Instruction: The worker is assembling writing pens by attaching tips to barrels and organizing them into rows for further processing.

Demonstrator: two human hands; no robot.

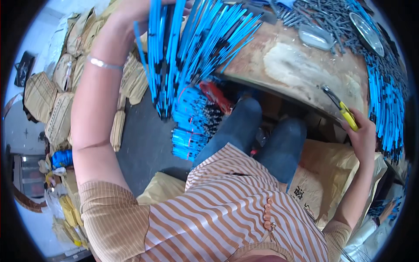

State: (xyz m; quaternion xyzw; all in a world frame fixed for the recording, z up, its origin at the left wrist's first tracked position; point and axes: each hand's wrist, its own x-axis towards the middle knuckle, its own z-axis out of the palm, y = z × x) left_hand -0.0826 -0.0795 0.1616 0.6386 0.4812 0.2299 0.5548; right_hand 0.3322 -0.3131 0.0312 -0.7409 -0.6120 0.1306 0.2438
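At the top edge, my left hand is closed around a bunch of thin blue strips with black parts. The bunch hangs off the table's left end, and its strips partly cover my fingers. A fan of more blue strips lies beside it on the worn tabletop. On the right, by the table's front edge, my right hand grips pliers with yellow handles. Their dark metal jaws point up and left over the tabletop.
Bundled blue strips are stacked left of my knees. Dark grey pieces and a clear dish lie at the back; more blue strips line the right. Paper sacks stand left, and another sack is beside my legs.
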